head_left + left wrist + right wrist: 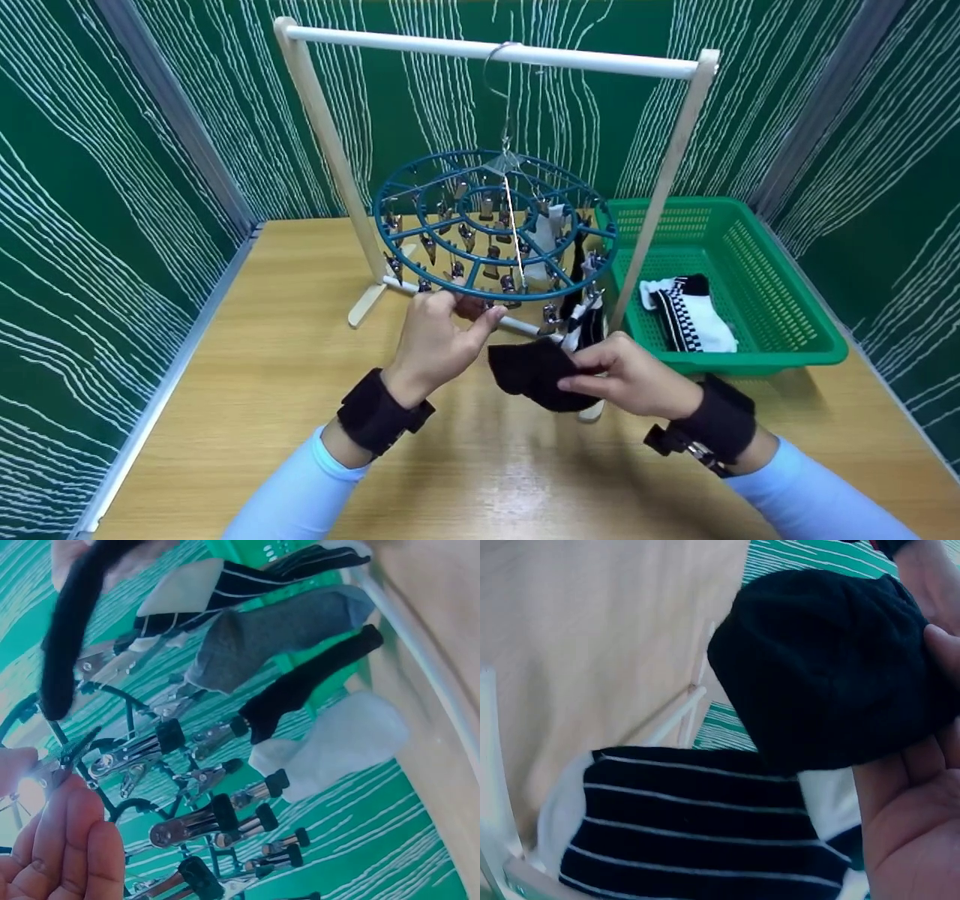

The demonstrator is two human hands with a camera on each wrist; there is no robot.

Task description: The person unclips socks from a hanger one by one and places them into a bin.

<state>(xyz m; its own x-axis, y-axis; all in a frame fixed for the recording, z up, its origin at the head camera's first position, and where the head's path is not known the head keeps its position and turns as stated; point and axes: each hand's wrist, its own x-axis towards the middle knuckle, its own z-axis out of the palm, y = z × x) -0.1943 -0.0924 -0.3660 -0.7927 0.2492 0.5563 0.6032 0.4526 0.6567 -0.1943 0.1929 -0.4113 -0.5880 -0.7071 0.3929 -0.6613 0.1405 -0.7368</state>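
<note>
My left hand (435, 337) is at the front rim of a round blue clip hanger (540, 296). In the left wrist view its thumb and fingers (67, 847) pinch a metal clip (69, 754). My right hand (634, 379) holds a black sock (529, 371) between thumb and fingers, just right of the left hand and below the rim. The sock is apart from the clip. Clipped to the hanger's right side are a striped sock (690, 817), a grey sock (277, 634), another black sock (315, 682) and a white sock (337, 742).
The hanger's hook hangs from a white bar (600, 61) on a wooden stand (330, 142). A green basket (810, 300) at the right contains black-and-white socks (709, 322). Several metal clips (466, 236) dangle under the hanger. Green walls with white lines surround the table (247, 390).
</note>
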